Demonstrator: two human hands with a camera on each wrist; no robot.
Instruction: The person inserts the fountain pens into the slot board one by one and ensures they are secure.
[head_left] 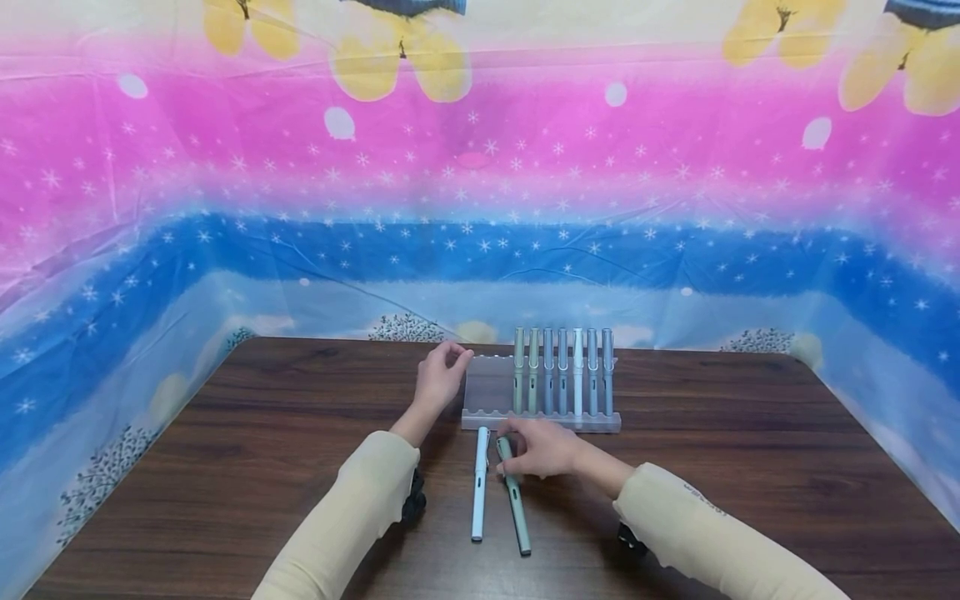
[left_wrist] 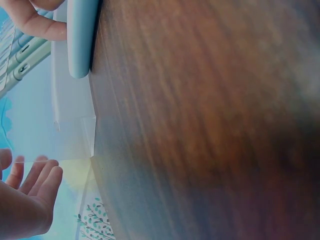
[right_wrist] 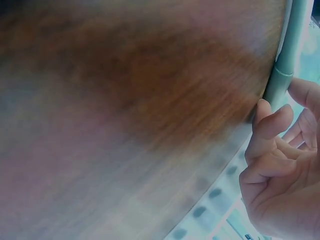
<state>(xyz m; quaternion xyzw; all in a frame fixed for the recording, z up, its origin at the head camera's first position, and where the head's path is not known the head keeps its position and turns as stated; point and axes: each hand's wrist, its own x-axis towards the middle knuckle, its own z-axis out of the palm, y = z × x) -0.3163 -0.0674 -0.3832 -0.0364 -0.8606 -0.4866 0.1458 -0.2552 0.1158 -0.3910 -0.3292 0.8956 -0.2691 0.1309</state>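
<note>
A clear pen rack (head_left: 491, 387) stands near the table's far side, with several capped pens (head_left: 562, 375) upright in its right part. My left hand (head_left: 441, 377) holds the rack's upper left corner between thumb and fingertips; in the left wrist view the left hand (left_wrist: 30, 200) is at the rack's edge. In front of the rack, my right hand (head_left: 543, 448) pinches a green pen (head_left: 517, 517) near its cap end. The right wrist view has the green pen (right_wrist: 286, 70) between thumb and fingers. Just left of it lies a white pen (head_left: 478, 492).
The brown wooden table (head_left: 262, 467) extends around the rack on both sides. Behind it hangs a printed cloth (head_left: 450, 250) in pink and blue, close to the table's far edge.
</note>
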